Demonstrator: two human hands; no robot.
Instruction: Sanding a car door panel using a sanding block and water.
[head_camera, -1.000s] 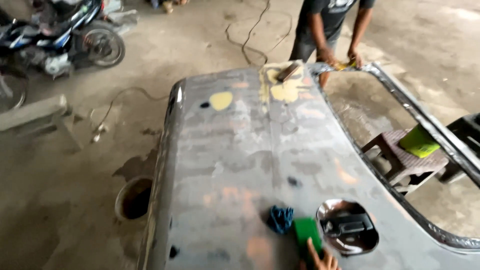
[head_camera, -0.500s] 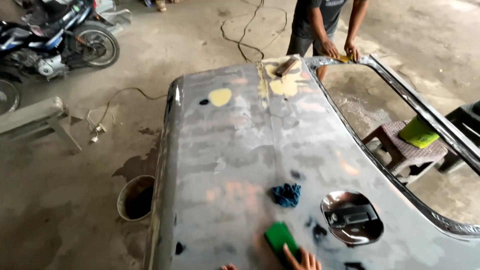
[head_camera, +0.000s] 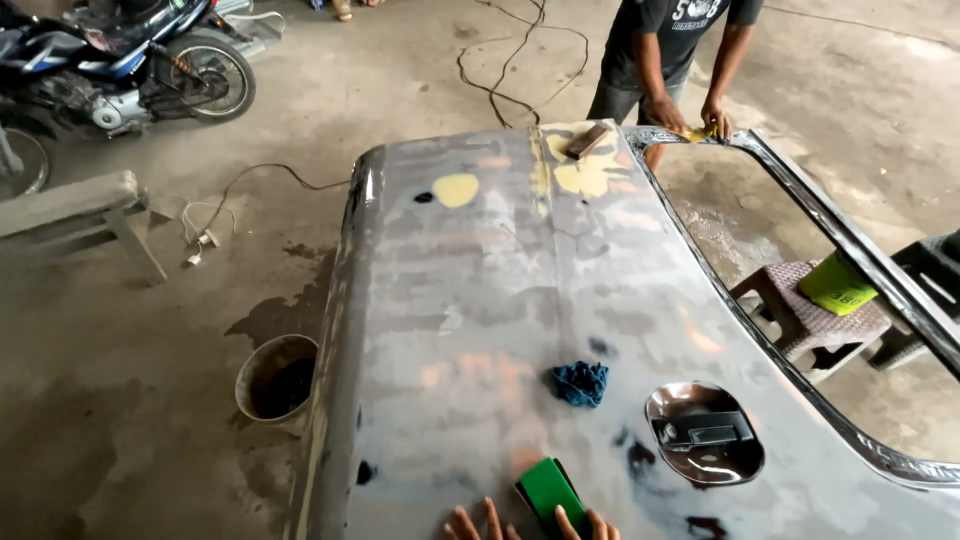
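Block: green rectangular sanding block flat on grey sanded car body panel, long axis running away from fingers.
Hand: one hand, side unclear, fingers spread wide, touching block's near end.
Rag: crumpled blue rag just beyond.

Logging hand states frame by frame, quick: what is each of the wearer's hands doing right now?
Left hand: open, fingertips flat on the grey car panel, holding nothing.
Right hand: fingers on the green sanding block; a closed grip cannot be told.
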